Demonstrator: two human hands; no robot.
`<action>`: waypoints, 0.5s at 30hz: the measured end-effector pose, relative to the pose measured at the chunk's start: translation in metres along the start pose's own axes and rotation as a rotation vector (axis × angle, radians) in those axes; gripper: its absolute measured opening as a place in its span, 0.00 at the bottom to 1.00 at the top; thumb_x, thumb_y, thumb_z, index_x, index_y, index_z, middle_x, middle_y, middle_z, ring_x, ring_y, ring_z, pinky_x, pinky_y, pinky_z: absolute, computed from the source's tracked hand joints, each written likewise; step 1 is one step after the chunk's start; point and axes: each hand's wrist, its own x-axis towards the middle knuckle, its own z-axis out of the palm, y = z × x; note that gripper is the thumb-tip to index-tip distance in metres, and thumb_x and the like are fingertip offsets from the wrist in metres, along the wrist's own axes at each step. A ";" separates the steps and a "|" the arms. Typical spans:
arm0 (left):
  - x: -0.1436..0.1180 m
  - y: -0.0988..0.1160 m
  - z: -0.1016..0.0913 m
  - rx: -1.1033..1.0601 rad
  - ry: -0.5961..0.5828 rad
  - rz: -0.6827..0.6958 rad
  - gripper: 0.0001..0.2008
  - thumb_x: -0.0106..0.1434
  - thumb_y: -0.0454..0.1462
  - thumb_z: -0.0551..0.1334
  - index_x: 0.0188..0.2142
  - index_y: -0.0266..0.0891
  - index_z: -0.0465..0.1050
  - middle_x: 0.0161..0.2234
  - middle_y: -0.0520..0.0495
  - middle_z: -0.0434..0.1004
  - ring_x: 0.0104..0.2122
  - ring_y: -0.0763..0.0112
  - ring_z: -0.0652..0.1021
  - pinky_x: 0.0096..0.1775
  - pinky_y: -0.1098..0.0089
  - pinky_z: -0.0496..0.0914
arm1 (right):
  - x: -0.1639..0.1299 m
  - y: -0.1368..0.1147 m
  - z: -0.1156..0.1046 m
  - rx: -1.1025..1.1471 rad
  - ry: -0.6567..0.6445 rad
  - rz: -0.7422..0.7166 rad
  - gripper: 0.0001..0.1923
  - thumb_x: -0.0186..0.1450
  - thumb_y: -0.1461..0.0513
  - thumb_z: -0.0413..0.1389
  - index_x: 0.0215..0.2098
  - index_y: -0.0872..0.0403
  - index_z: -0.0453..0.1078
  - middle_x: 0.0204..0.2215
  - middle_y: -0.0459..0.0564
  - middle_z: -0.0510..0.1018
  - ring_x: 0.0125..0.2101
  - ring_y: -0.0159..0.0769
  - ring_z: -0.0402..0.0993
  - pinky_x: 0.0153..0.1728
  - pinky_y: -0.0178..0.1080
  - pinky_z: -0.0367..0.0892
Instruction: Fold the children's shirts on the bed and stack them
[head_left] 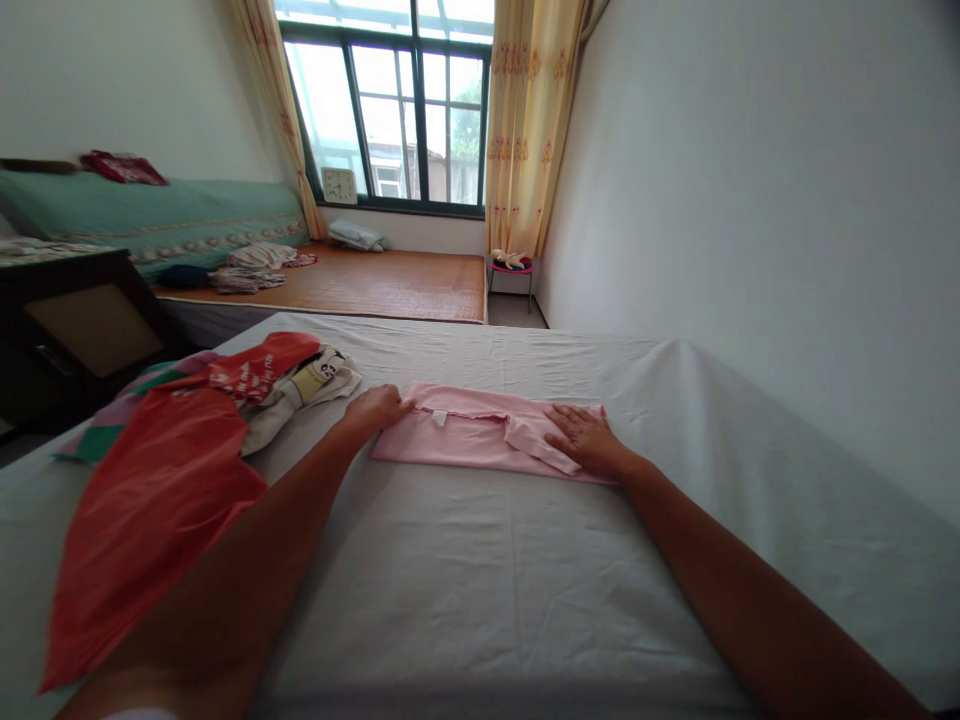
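A soft, matt pink cloth garment (pixel 480 440) is seen on a smooth, slightly creased white sheet (pixel 480 590).

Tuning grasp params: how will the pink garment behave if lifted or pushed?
The pink garment is probably floppy: it lies flat, folded, a flap creased under the right hand. Likely light, being thin cloth. Pushed, it may bunch rather than slide; the left hand grips its edge on the wrinkled sheet.
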 end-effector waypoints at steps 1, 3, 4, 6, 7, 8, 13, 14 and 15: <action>-0.002 0.001 -0.001 0.003 -0.002 -0.014 0.23 0.59 0.54 0.53 0.30 0.39 0.76 0.36 0.36 0.81 0.39 0.54 0.79 0.36 0.67 0.68 | 0.000 0.000 0.000 0.001 0.003 -0.003 0.34 0.68 0.42 0.37 0.67 0.47 0.52 0.66 0.52 0.54 0.65 0.48 0.48 0.62 0.57 0.42; -0.005 0.004 0.001 -0.015 0.031 -0.032 0.23 0.58 0.55 0.54 0.34 0.40 0.76 0.39 0.37 0.81 0.41 0.53 0.79 0.37 0.66 0.68 | 0.000 0.000 0.000 0.004 0.009 -0.008 0.34 0.68 0.42 0.37 0.67 0.47 0.52 0.66 0.53 0.54 0.65 0.48 0.49 0.62 0.58 0.42; -0.006 0.006 0.003 -0.033 0.059 -0.021 0.22 0.58 0.55 0.54 0.36 0.42 0.76 0.41 0.38 0.80 0.42 0.53 0.78 0.37 0.66 0.68 | 0.000 0.000 0.000 0.005 0.012 -0.010 0.34 0.68 0.43 0.37 0.67 0.47 0.53 0.66 0.53 0.55 0.65 0.48 0.49 0.62 0.58 0.42; -0.008 0.011 0.008 -0.068 0.113 0.029 0.19 0.59 0.52 0.56 0.41 0.45 0.74 0.44 0.42 0.79 0.43 0.56 0.78 0.39 0.66 0.68 | 0.000 0.000 0.000 0.007 0.013 -0.010 0.34 0.68 0.43 0.37 0.67 0.48 0.53 0.66 0.53 0.55 0.65 0.49 0.50 0.62 0.58 0.42; -0.009 0.013 0.009 -0.079 0.137 0.056 0.17 0.59 0.51 0.56 0.42 0.46 0.73 0.45 0.44 0.79 0.44 0.57 0.78 0.39 0.67 0.68 | 0.000 0.000 -0.001 0.005 0.013 -0.010 0.34 0.68 0.43 0.37 0.67 0.48 0.53 0.66 0.53 0.55 0.65 0.49 0.50 0.62 0.58 0.43; -0.009 0.016 0.011 -0.084 0.156 0.078 0.16 0.60 0.49 0.57 0.43 0.47 0.72 0.44 0.45 0.79 0.43 0.59 0.78 0.39 0.67 0.68 | 0.000 0.000 -0.001 0.003 0.013 -0.011 0.34 0.68 0.43 0.37 0.67 0.49 0.53 0.66 0.53 0.55 0.65 0.49 0.50 0.62 0.57 0.43; -0.006 0.021 0.012 -0.170 0.200 0.035 0.14 0.62 0.43 0.56 0.45 0.42 0.68 0.40 0.42 0.79 0.42 0.58 0.78 0.39 0.67 0.67 | 0.000 0.000 -0.001 -0.010 0.026 -0.014 0.34 0.68 0.42 0.37 0.66 0.47 0.54 0.66 0.52 0.55 0.65 0.48 0.50 0.63 0.55 0.44; -0.003 0.020 0.013 -0.224 0.201 0.015 0.14 0.62 0.41 0.56 0.46 0.40 0.67 0.41 0.42 0.79 0.41 0.60 0.78 0.39 0.68 0.68 | 0.000 0.000 -0.001 -0.010 0.027 -0.013 0.34 0.68 0.42 0.37 0.66 0.47 0.54 0.66 0.52 0.56 0.65 0.48 0.50 0.63 0.54 0.44; -0.001 0.018 0.014 -0.287 0.198 -0.001 0.15 0.61 0.40 0.56 0.47 0.39 0.67 0.41 0.42 0.79 0.40 0.61 0.78 0.39 0.69 0.68 | 0.000 0.000 0.000 -0.009 0.025 -0.013 0.34 0.68 0.42 0.37 0.66 0.48 0.54 0.66 0.52 0.56 0.65 0.48 0.50 0.63 0.54 0.43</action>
